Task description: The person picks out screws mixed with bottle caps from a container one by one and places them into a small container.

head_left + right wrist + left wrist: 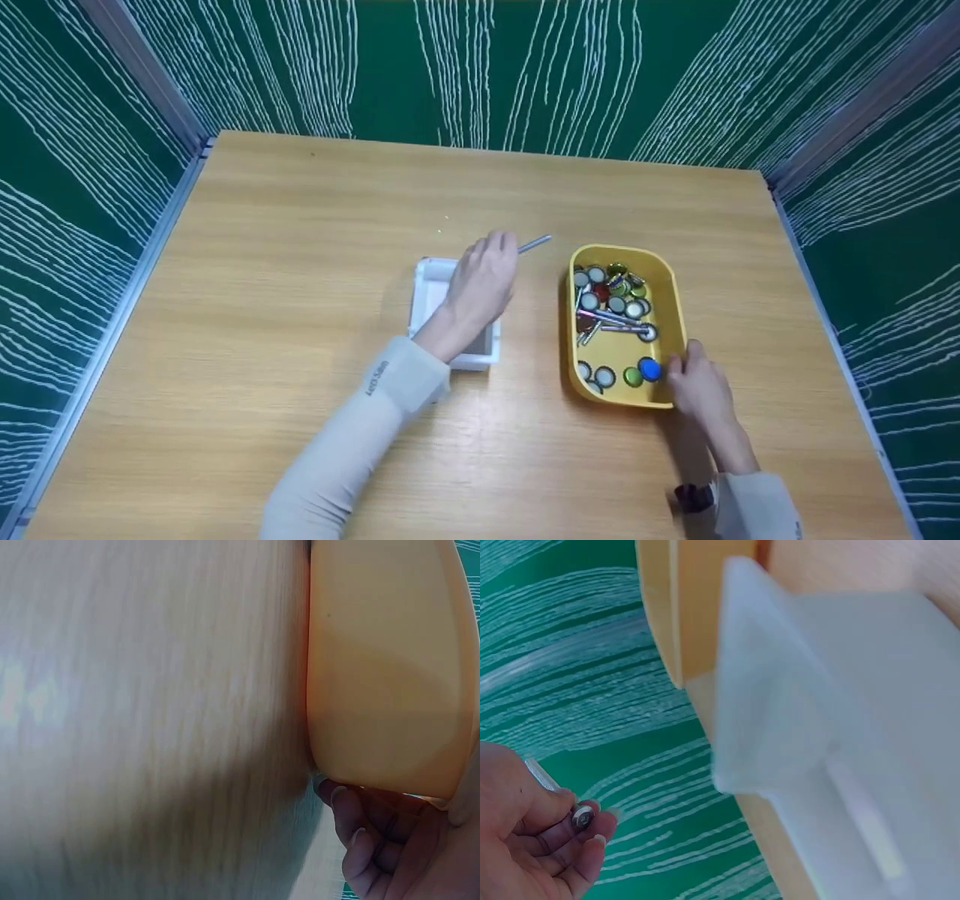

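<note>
One thin metal rod (pixel 535 244) is up in the air over the table (pixel 300 225), held by the left hand (pixel 480 281). The thumb and fingers pinch it, and a piece of it sticks out past them toward the yellow tub (pixel 669 307). From the left wrist you can see a round, shiny end of the rod peeking out by the fingertips.

Right under that hand is a white box (pixel 430 296). The hand and arm hide some of it, so I can't tell all that is inside.

The yellow tub sits to the right of the white box, and the two are apart. The right hand (pixel 703 382) grips the tub's near right corner, with its fingers curled against the outside.

Lots of bottle caps (pixel 616 304) lie in the far part of the tub, with more rods (pixel 611 317) mixed in. At the near end, a blue cap (pixel 650 368) is right next to a green cap (pixel 633 376), and some silver caps (pixel 604 376) are by the left wall.

Both arms have pale grey sleeves (pixel 337 442). Green walls (pixel 390 75) with wiggly white lines stand around the wooden table.
</note>
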Demonstrator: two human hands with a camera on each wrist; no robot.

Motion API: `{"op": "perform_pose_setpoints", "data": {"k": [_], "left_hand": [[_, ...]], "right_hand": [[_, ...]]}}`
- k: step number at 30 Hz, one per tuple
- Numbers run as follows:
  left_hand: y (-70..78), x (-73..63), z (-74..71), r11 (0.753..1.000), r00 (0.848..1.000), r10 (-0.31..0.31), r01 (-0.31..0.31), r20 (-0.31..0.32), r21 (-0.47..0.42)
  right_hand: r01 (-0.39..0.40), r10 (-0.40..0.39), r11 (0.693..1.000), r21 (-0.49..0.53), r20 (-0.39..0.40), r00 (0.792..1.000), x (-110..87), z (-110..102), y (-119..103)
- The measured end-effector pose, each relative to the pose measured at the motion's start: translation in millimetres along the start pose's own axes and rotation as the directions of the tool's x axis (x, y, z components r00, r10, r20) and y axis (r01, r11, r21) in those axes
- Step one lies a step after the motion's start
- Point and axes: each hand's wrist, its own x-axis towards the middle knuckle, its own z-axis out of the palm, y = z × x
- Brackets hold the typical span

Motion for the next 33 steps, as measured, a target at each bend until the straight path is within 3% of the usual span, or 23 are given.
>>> {"op": "perform_pose_setpoints", "data": {"k": [4,11,16,20,25,29,33], "left_hand": [[-14.3,-8.6,3.1,0.999,0.998,-0.036,0.037,0.052,-0.018],[-33.7,-23.9,11.9,0.99,0.991,-0.113,0.118,0.075,-0.074],[-35.5,-33.1,23.7,0.985,0.972,-0.162,0.17,0.172,-0.036],[-33.7,-37.1,34.4,0.971,0.937,-0.231,0.238,0.262,0.007],[-32.9,-37.1,44.0,0.949,0.871,-0.309,0.308,0.382,0.065],[-32.7,-36.1,50.0,0.935,0.817,-0.335,0.352,0.469,0.054],[-31.5,-36.1,54.2,0.928,0.788,-0.342,0.37,0.512,0.049]], "right_hand": [[-0.007,0.007,1.0,-0.005,0.008,1.0,0.5,0,0],[-0.026,0.026,1.0,-0.007,0.025,0.999,0.0,-1,-2],[-0.029,0.029,1.0,-0.003,0.025,0.999,-1.1,-1,-1],[-0.021,0.021,1.0,0.002,0.018,1.0,-1.0,-2,0],[-0.014,0.014,1.0,0.0,0.007,1.0,-0.5,-1,0],[-0.008,0.008,1.0,-0.004,0.0,1.0,-0.8,-1,0],[-0.005,0.005,1.0,-0.009,0.002,1.0,-0.7,-1,-1]]}}
